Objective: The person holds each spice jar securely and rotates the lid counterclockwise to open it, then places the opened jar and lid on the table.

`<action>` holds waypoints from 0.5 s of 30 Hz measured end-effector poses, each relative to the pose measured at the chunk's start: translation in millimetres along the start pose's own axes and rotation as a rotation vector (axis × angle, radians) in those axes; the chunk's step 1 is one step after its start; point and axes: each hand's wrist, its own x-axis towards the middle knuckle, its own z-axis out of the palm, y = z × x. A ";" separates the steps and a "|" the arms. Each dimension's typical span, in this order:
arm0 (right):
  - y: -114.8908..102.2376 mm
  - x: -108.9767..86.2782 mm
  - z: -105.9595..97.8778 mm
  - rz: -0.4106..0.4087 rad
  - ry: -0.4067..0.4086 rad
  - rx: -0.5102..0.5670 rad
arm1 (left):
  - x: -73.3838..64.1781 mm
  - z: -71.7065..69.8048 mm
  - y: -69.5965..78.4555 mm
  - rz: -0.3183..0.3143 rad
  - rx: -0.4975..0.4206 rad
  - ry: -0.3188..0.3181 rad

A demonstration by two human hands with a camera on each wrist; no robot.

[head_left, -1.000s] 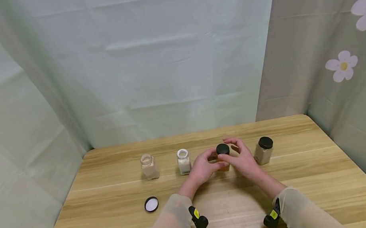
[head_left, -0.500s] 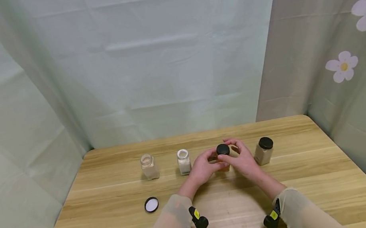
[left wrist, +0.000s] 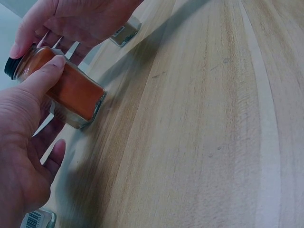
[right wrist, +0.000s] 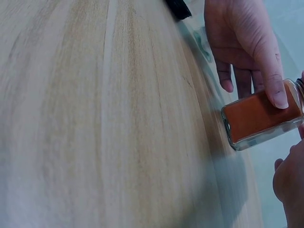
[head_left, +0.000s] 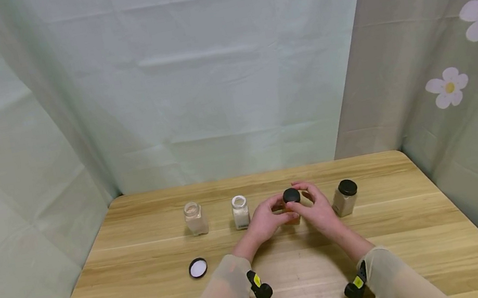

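Note:
A small glass jar of orange-red powder (left wrist: 78,92) with a black lid (head_left: 291,195) stands on the table. My left hand (head_left: 264,221) grips the jar's body, its thumb across the near face and its fingers behind. My right hand (head_left: 318,209) holds the lid from the right, thumb at the front and fingers at the far side. In the right wrist view, the powder jar (right wrist: 259,114) is seen from the side, and its lid is mostly out of frame.
Two lidless jars, one with pale beige contents (head_left: 196,222) and one with white contents (head_left: 241,216), stand to the left. At the right is a black-lidded jar (head_left: 345,198). A loose lid (head_left: 198,268) lies underside up on the wooden table (head_left: 149,290).

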 end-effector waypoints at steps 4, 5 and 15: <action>-10.9 -3.5 0.6 -0.027 -0.017 -0.001 | -0.1 0.0 -0.4 0.000 0.006 -0.001; -10.8 -3.7 0.6 -0.035 -0.020 -0.002 | -0.1 0.0 -0.4 -0.001 0.007 -0.001; 9.7 1.3 -0.9 -0.033 -0.033 0.008 | -0.9 -0.4 0.9 -0.001 0.003 -0.006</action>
